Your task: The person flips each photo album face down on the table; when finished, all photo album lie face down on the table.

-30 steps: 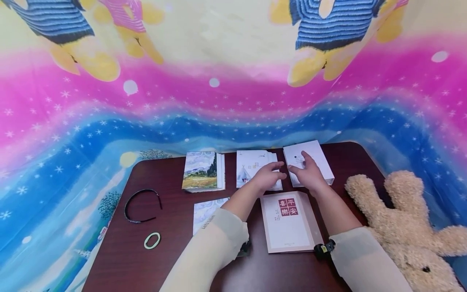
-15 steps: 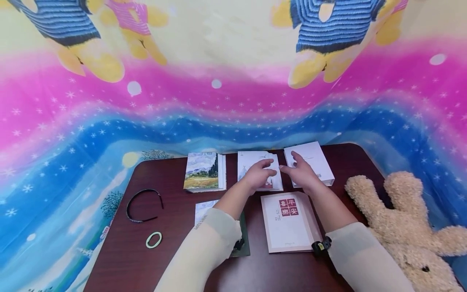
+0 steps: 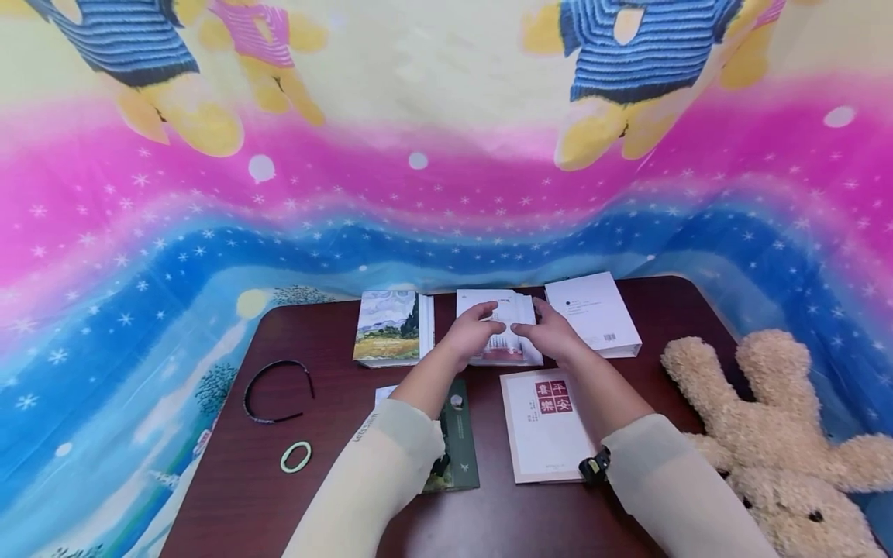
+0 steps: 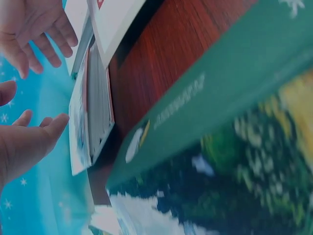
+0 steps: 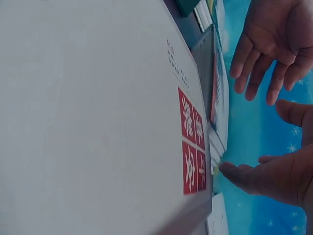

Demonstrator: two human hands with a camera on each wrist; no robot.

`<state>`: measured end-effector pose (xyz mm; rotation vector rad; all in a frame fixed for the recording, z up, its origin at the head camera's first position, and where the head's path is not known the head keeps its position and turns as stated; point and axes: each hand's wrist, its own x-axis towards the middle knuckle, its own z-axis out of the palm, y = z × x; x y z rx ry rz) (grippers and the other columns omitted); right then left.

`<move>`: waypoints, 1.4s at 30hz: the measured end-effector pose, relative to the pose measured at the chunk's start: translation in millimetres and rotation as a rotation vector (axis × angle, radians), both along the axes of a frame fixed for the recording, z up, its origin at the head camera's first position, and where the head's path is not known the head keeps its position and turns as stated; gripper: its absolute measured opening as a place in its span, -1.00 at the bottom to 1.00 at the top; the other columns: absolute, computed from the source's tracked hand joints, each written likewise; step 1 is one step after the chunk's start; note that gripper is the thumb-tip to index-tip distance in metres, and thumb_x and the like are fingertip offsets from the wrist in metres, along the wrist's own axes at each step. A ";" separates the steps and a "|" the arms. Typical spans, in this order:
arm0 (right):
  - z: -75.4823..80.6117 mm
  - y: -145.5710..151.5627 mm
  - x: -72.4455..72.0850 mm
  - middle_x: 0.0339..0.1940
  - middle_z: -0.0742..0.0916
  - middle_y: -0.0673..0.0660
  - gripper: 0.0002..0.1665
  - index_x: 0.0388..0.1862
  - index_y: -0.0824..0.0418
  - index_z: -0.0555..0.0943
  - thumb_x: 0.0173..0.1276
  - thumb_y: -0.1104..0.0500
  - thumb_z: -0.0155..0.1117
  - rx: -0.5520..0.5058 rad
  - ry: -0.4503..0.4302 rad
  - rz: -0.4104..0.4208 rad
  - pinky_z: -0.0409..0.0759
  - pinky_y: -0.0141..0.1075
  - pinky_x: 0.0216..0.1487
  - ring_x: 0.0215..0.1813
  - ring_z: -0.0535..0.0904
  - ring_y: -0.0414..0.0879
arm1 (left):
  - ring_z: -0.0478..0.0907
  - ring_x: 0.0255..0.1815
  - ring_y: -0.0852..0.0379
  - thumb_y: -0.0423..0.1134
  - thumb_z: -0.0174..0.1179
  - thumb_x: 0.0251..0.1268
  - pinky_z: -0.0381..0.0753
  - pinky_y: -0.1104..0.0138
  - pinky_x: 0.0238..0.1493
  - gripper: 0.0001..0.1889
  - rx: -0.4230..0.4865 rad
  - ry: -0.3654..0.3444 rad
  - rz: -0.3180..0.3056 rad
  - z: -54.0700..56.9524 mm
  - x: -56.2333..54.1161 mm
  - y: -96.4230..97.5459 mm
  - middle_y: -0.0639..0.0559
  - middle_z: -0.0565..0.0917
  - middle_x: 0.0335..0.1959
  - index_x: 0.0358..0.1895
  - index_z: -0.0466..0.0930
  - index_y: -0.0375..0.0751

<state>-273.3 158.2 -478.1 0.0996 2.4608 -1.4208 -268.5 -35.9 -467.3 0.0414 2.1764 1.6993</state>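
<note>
Both hands are over a middle stack of white-covered books (image 3: 515,355) at the back of the table. The left hand (image 3: 473,337) is above the stack's left side, and the right hand (image 3: 554,335) is above its right side, thumbs pointing at each other. In the left wrist view, the left fingers (image 4: 56,128) are extended close to the stack; whether they touch it I cannot tell. The right wrist view shows the right hand (image 5: 276,176) with fingers extended and nothing held. Below the right arm lies a white book with red characters (image 3: 547,442).
Left of the stack sits a book stack with a landscape cover (image 3: 387,329); right of it, white books (image 3: 596,310). A green book (image 3: 460,442) lies partly under the left arm. A headband (image 3: 247,395), a green ring (image 3: 296,457) and a plush toy (image 3: 767,434) flank them.
Both hands have moved left; the right one has gone from over the right-hand white books to the middle stack. More of the green book shows. The books appear unmoved.
</note>
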 end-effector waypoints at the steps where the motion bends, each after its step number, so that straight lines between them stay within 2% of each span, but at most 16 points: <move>1: -0.8 -1.6 -0.1 0.70 0.10 0.34 0.12 0.74 0.20 -0.13 0.48 -0.06 0.30 0.001 -0.002 0.006 0.13 0.22 0.56 0.67 0.01 0.31 | 0.36 0.50 -0.13 -0.14 0.25 0.47 0.39 -0.09 0.43 -0.40 -0.005 0.000 0.003 -0.3 0.3 -2.6 -0.08 0.35 0.57 0.54 0.41 0.05; 9: -5.5 -15.1 -1.7 0.70 0.11 0.34 0.11 0.74 0.17 -0.09 0.46 -0.06 0.32 0.034 -0.023 0.028 0.13 0.26 0.55 0.66 0.00 0.33 | 0.36 0.49 -0.15 -0.16 0.25 0.46 0.41 -0.09 0.41 -0.39 0.005 0.019 0.035 -4.1 -1.8 -19.7 -0.13 0.34 0.57 0.54 0.40 0.01; 18: -6.9 -28.7 -4.2 0.68 0.17 0.35 0.12 0.74 0.19 -0.06 0.43 -0.04 0.35 0.082 0.004 0.058 0.15 0.21 0.56 0.66 0.04 0.31 | 0.38 0.48 -0.19 -0.20 0.25 0.44 0.37 -0.10 0.44 -0.38 0.015 0.017 0.075 -6.8 -2.3 -32.0 -0.22 0.31 0.57 0.54 0.39 -0.07; 30: -11.7 -31.3 -8.3 0.69 0.14 0.32 0.15 0.74 0.15 -0.05 0.39 -0.06 0.39 0.112 -0.037 0.037 0.12 0.27 0.55 0.66 0.01 0.34 | 0.16 0.61 -0.20 -0.22 0.23 0.46 0.24 -0.13 0.52 -0.33 0.014 -0.008 0.111 -15.3 -3.1 -44.2 -0.25 0.25 0.60 0.59 0.29 -0.18; 37: -18.8 -30.4 -12.0 0.69 0.15 0.31 0.25 0.74 0.18 -0.05 0.28 0.00 0.50 0.100 -0.045 0.049 0.10 0.22 0.57 0.66 0.03 0.32 | 0.15 0.61 -0.21 -0.23 0.26 0.44 0.25 -0.09 0.52 -0.30 0.016 -0.025 0.110 -21.6 -2.4 -46.2 -0.26 0.23 0.61 0.59 0.27 -0.18; 42: -19.4 -31.5 -11.0 0.68 0.19 0.32 0.33 0.74 0.18 -0.04 0.16 0.03 0.58 0.116 -0.029 0.058 0.14 0.21 0.56 0.62 0.12 0.32 | 0.13 0.62 -0.17 -0.27 0.26 0.41 0.22 -0.04 0.55 -0.27 0.034 -0.045 0.105 -24.2 -2.3 -47.9 -0.25 0.22 0.61 0.60 0.23 -0.24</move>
